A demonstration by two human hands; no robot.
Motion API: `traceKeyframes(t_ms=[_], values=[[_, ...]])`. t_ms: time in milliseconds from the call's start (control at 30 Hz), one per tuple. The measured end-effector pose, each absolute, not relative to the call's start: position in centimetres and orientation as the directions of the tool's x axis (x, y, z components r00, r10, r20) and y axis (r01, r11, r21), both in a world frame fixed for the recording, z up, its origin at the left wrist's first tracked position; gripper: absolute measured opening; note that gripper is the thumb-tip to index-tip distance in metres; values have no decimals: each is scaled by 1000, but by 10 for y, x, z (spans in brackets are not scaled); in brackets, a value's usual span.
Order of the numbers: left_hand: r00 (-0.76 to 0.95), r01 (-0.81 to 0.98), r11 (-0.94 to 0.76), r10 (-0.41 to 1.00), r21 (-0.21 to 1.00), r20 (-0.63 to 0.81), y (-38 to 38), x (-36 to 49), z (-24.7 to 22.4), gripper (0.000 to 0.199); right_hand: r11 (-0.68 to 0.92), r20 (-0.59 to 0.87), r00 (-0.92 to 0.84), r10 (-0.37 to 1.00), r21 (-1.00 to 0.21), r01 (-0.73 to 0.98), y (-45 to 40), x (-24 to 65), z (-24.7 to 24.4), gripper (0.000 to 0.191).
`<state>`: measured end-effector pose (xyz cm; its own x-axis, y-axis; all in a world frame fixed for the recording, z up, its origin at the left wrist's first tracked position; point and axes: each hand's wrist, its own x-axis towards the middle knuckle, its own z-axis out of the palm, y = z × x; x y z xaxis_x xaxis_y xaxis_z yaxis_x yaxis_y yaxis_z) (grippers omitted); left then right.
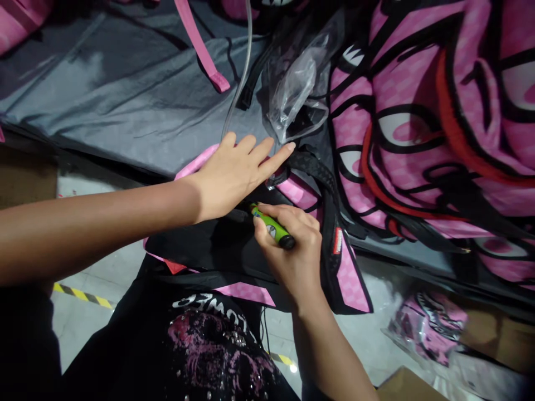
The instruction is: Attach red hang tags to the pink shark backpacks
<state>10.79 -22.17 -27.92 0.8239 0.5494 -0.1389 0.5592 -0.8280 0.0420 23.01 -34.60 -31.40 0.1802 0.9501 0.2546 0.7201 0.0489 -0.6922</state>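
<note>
My right hand grips a short green marker pen with a black end. Its tip points up and left toward the black panel of a pink and black bag, under the edge of my left hand; whether it touches the fabric I cannot tell. My left hand lies over the upper part of the bag with its fingers stretched out and palm down. The bag hangs over the front edge of the table, close to my body. A black strap runs along its right side.
Several pink checkered bags with eye patterns and red zippers are piled at right. A clear plastic bag and a pink strap lie on the grey cloth. A plastic-wrapped pink item and cardboard are at lower right.
</note>
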Motion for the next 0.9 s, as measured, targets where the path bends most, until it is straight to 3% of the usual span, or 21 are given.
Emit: traceKeyframes(t_ms=[133,333,533,900], values=[[822,558,-828,545,46,-163,-220,107,-278,83,42,223,178,958,-729,683,-346,229,-313,10],[844,516,-856,514,-31,-154,-218,106,-278,75,13,253,226,941,-691,723,-349,227,-315,12],[832,547,-835,535,58,-150,-217,104,-282,83,-23,254,272,928,-691,722,-350,228,-317,10],[820,560,-828,554,7,-143,-221,102,-281,88,-22,231,269,935,-720,693,-350,231,-319,9]])
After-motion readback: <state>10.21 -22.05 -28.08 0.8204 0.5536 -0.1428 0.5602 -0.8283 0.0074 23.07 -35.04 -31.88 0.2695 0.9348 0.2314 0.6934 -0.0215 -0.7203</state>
